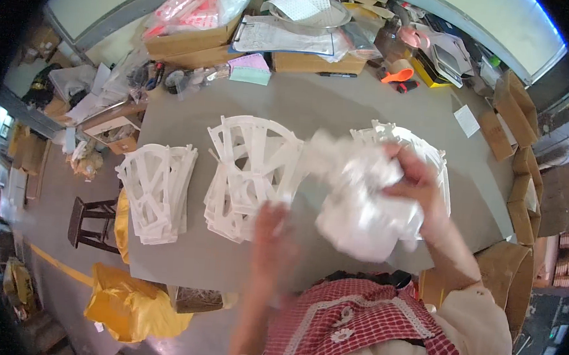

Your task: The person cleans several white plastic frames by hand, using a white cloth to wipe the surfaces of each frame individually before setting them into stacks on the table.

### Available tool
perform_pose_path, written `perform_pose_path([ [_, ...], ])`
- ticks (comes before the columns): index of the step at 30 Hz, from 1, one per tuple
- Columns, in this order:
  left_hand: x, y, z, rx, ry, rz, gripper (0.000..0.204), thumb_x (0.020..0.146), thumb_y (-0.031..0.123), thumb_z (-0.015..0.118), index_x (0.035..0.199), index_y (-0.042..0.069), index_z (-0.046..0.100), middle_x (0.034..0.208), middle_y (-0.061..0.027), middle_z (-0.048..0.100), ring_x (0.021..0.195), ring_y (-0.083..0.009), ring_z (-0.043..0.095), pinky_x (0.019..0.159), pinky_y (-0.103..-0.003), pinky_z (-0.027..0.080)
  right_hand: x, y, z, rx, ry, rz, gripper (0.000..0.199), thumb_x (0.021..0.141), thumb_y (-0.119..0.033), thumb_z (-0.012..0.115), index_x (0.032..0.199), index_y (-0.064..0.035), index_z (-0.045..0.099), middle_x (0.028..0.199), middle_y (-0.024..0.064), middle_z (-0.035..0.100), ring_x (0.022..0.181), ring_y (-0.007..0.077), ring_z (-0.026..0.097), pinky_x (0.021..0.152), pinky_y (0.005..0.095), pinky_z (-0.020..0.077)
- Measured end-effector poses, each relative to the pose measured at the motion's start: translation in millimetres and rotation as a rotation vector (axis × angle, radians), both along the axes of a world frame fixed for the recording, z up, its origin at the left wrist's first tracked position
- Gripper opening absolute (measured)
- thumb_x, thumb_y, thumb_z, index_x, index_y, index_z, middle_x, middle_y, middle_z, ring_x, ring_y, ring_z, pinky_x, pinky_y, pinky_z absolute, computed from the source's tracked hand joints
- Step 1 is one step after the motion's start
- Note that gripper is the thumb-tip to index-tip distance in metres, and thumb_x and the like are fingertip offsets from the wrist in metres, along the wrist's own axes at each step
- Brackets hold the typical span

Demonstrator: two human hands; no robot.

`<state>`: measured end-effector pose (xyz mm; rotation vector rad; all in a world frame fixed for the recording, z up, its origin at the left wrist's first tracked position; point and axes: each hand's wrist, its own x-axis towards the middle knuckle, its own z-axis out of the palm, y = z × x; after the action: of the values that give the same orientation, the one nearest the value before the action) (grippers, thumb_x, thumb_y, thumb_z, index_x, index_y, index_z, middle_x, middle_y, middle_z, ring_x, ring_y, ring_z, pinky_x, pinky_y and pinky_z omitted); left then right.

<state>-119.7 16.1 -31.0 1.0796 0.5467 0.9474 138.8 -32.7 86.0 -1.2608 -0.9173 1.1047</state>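
Note:
My right hand (416,180) is closed on a crumpled, whitish see-through plastic bag (371,210), held over the right part of the table (312,252). Behind the bag, partly covered by it, lies a stack of white fan-shaped plastic frames (435,148). My left hand (274,233) is smeared by motion beside the lower right edge of the middle stack of similar white frames (253,149); whether it touches them I cannot tell. Farther left sits a third stack of white frames (158,192), apart from both hands.
Along the table's far edge are a clipboard (281,37), a metal tray (332,19), cardboard boxes (195,42) and an orange scoop-like thing (398,75). Open cartons (523,201) line the right side. A dark stool (93,223) and yellow sack (133,305) stand at left.

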Motion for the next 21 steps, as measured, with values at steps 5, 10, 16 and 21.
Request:
perform_pose_path([
  [5,32.9,-47.1,13.4,-0.311,0.142,-0.203,0.063,0.093,0.007,0.058,0.149,0.007,0.029,0.142,-0.0121,0.046,0.128,-0.0235,0.048,0.104,-0.037,0.042,-32.7,-50.1,-55.0,0.02,-0.56,0.412,0.07,0.091,-0.033,0.065,0.145,-0.0015,0.034,0.147,0.0212,0.037,0.136,0.0331,0.035,0.113,0.0416,0.0279],
  [10,42.1,-72.0,1.6,-0.209,0.274,-0.103,0.042,0.096,0.01,0.053,0.136,0.003,0.045,0.12,-0.0107,0.062,0.11,-0.0204,0.059,0.092,-0.034,0.049,-41.6,-90.3,-59.8,0.013,-0.573,0.468,0.092,0.09,-0.045,0.064,0.151,0.0027,0.014,0.149,0.0306,0.026,0.138,0.0446,0.027,0.114,0.0463,0.0242],
  [16,60.4,-82.4,8.9,-0.198,0.254,-0.131,0.033,0.097,0.019,0.054,0.126,0.002,0.055,0.11,-0.0078,0.066,0.093,-0.0161,0.065,0.075,-0.031,0.053,-42.2,-103.6,-48.0,-0.101,-0.494,0.381,0.095,0.087,-0.042,0.069,0.146,0.0059,0.012,0.133,0.0363,0.042,0.121,0.0472,0.048,0.102,0.0463,0.0406],
  [21,62.8,-76.0,1.2,0.028,0.557,-0.157,0.034,0.099,0.028,0.05,0.103,-0.002,0.066,0.085,-0.0121,0.069,0.079,-0.0172,0.065,0.068,-0.036,0.052,-34.1,-114.4,-63.8,-0.157,-0.587,0.392,0.083,0.09,-0.038,0.065,0.142,0.0055,0.018,0.111,0.0346,0.058,0.101,0.0494,0.059,0.087,0.0493,0.0492],
])
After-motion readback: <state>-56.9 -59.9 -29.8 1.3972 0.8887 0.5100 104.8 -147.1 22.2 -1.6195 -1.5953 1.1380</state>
